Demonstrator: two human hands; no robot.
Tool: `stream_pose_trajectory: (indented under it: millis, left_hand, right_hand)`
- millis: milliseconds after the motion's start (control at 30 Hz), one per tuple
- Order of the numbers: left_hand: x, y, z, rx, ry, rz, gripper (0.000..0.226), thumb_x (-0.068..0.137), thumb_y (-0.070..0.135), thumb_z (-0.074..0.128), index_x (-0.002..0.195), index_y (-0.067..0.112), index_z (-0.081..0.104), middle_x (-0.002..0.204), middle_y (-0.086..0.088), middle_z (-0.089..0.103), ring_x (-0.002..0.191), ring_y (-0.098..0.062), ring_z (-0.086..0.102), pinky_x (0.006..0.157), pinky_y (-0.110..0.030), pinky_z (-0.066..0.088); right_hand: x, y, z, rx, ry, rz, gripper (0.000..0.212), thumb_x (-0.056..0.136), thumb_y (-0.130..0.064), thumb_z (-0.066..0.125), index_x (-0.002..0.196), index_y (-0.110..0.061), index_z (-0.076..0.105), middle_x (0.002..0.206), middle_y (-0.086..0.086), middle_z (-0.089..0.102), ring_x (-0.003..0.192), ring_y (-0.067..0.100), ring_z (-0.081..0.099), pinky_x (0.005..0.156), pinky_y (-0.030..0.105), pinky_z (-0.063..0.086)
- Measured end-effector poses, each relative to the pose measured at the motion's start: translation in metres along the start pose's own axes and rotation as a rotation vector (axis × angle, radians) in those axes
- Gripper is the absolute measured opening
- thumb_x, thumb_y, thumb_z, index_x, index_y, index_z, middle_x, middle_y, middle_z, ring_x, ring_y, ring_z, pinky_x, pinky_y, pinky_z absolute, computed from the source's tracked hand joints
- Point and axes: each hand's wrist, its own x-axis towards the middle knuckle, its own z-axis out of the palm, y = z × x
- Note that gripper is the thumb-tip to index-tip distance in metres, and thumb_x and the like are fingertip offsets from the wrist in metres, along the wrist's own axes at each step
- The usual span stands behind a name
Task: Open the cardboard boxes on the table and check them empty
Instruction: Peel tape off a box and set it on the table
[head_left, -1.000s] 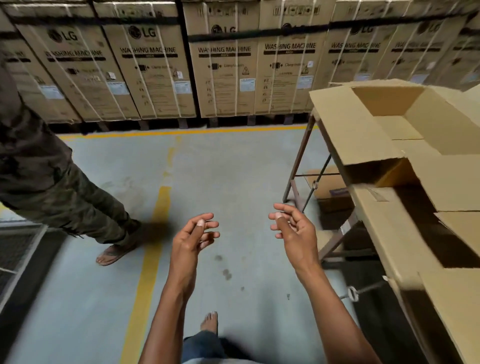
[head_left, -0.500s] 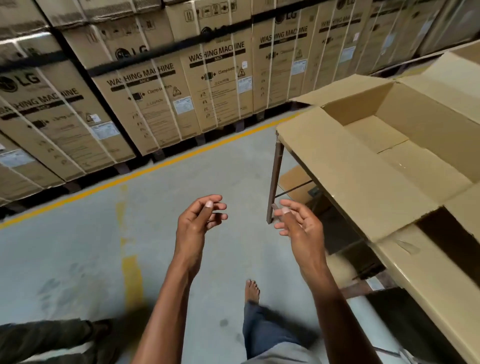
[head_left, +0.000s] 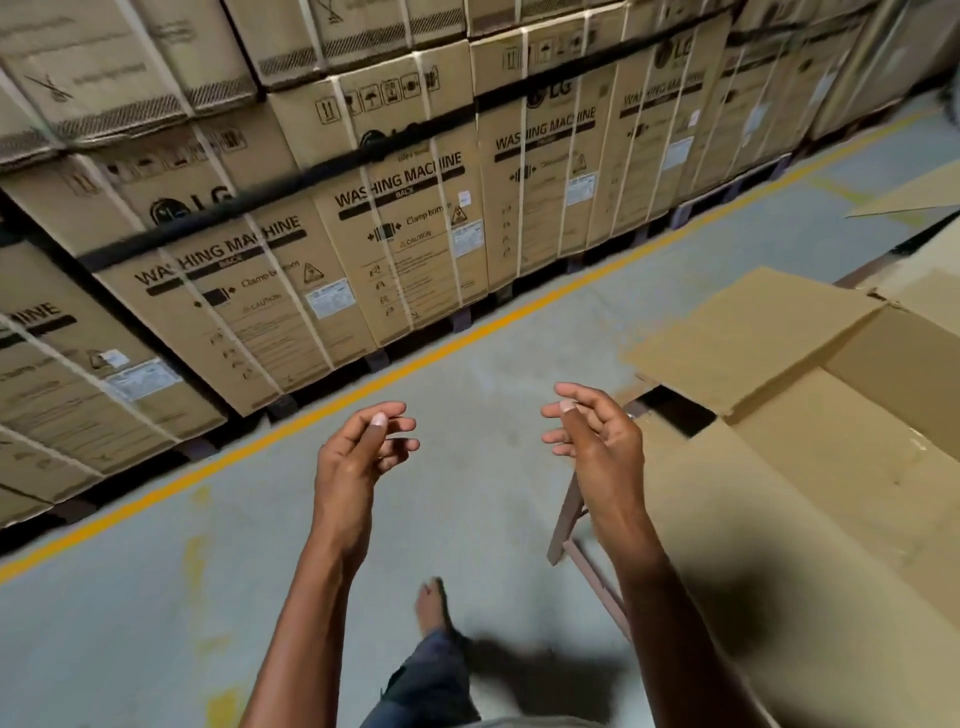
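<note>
A brown cardboard box (head_left: 810, 426) with its flaps spread sits on a table at the right; its inside is out of frame. One flap (head_left: 748, 338) sticks out flat toward the aisle. My left hand (head_left: 358, 452) hangs over the floor, fingers loosely curled and apart, holding nothing. Just left of the box's near flap, my right hand (head_left: 597, 441) is held up the same way, empty and not touching the cardboard.
A brown metal table leg (head_left: 569, 514) drops under the box beside my right wrist. Stacked washing-machine cartons (head_left: 395, 218) wall off the far side behind a yellow floor line (head_left: 415, 364). My bare foot (head_left: 431, 605) stands on the grey concrete floor. Another flap (head_left: 914, 200) shows at the right edge.
The view has swung left and closer to the cartons, so the box has slid to the right edge. The other person on the left has dropped out of view. Both hands keep the same pose.
</note>
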Motion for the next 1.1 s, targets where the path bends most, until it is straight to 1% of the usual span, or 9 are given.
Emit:
stream_pose_trajectory:
  millis: [100, 233, 333, 433, 567, 700, 800, 933, 1100]
  left_hand:
    - [0.093, 0.003, 0.006, 0.010, -0.061, -0.009, 0.025, 0.105, 0.017, 0.047, 0.108, 0.012, 0.071, 0.096, -0.007, 0.071, 0.082, -0.024, 0.066, 0.080, -0.033, 0.047]
    - [0.215, 0.023, 0.042, 0.014, -0.246, -0.006, 0.025, 0.105, 0.018, 0.047, 0.111, 0.012, 0.071, 0.098, -0.008, 0.071, 0.083, -0.023, 0.065, 0.081, -0.035, 0.046]
    - [0.296, 0.039, 0.093, 0.050, -0.448, -0.004, 0.024, 0.104, 0.021, 0.050, 0.107, 0.017, 0.074, 0.100, -0.008, 0.072, 0.084, -0.024, 0.066, 0.086, -0.041, 0.046]
    - [0.358, 0.047, 0.153, 0.102, -0.658, -0.020, 0.023, 0.099, 0.030, 0.054, 0.106, 0.023, 0.075, 0.102, -0.006, 0.072, 0.087, -0.023, 0.067, 0.089, -0.040, 0.048]
    - [0.430, 0.042, 0.241, 0.079, -0.860, -0.042, 0.024, 0.104, 0.020, 0.051, 0.106, 0.020, 0.074, 0.101, -0.006, 0.073, 0.088, -0.024, 0.068, 0.088, -0.037, 0.050]
    - [0.505, 0.031, 0.319, 0.079, -0.927, -0.072, 0.023, 0.104, 0.018, 0.050, 0.108, 0.016, 0.073, 0.100, -0.005, 0.074, 0.088, -0.022, 0.068, 0.087, -0.035, 0.051]
    - [0.566, 0.030, 0.370, 0.071, -0.941, -0.094, 0.024, 0.104, 0.019, 0.049, 0.110, 0.016, 0.072, 0.101, -0.004, 0.073, 0.088, -0.022, 0.067, 0.087, -0.035, 0.050]
    - [0.630, 0.032, 0.428, 0.063, -0.969, -0.126, 0.024, 0.104, 0.016, 0.048, 0.112, 0.014, 0.070, 0.098, -0.003, 0.073, 0.085, -0.021, 0.066, 0.080, -0.025, 0.054]
    - [0.702, 0.014, 0.515, 0.030, -1.035, -0.221, 0.024, 0.103, 0.013, 0.048, 0.113, 0.014, 0.070, 0.101, -0.006, 0.071, 0.084, -0.019, 0.066, 0.074, -0.019, 0.056]
  right_hand:
    - [0.068, 0.007, 0.029, 0.026, 0.099, 0.003, 0.020, 0.100, -0.010, 0.055, 0.112, -0.017, 0.069, 0.094, 0.006, 0.075, 0.071, 0.015, 0.066, 0.066, 0.024, 0.053]
    - [0.152, -0.004, 0.056, 0.033, 0.244, -0.030, 0.020, 0.100, -0.007, 0.054, 0.109, -0.017, 0.069, 0.091, 0.006, 0.075, 0.067, 0.015, 0.065, 0.065, 0.027, 0.051]
    - [0.209, -0.016, 0.065, 0.059, 0.378, -0.066, 0.021, 0.100, -0.005, 0.054, 0.107, -0.019, 0.070, 0.088, 0.005, 0.075, 0.065, 0.016, 0.064, 0.064, 0.030, 0.051]
    - [0.255, -0.023, 0.057, 0.064, 0.534, -0.063, 0.021, 0.099, -0.005, 0.056, 0.106, -0.019, 0.070, 0.087, 0.007, 0.075, 0.064, 0.018, 0.063, 0.061, 0.028, 0.050]
    - [0.318, -0.027, 0.034, 0.087, 0.747, -0.051, 0.019, 0.098, -0.008, 0.057, 0.111, -0.015, 0.069, 0.090, 0.009, 0.075, 0.066, 0.017, 0.064, 0.063, 0.029, 0.051]
    - [0.397, -0.027, 0.002, 0.097, 0.917, -0.044, 0.019, 0.097, -0.009, 0.059, 0.112, -0.013, 0.070, 0.095, 0.007, 0.076, 0.066, 0.013, 0.065, 0.065, 0.024, 0.053]
    - [0.458, -0.032, -0.023, 0.138, 1.027, -0.021, 0.019, 0.096, -0.011, 0.061, 0.111, -0.017, 0.072, 0.095, 0.005, 0.076, 0.065, 0.009, 0.065, 0.069, 0.030, 0.054]
    - [0.531, -0.047, -0.047, 0.155, 1.073, -0.036, 0.020, 0.097, -0.009, 0.060, 0.112, -0.016, 0.070, 0.094, 0.010, 0.075, 0.065, 0.013, 0.063, 0.068, 0.033, 0.051]
    - [0.609, -0.059, -0.068, 0.133, 1.112, -0.051, 0.020, 0.096, -0.012, 0.063, 0.111, -0.023, 0.072, 0.098, 0.005, 0.075, 0.069, 0.018, 0.067, 0.069, 0.034, 0.054]
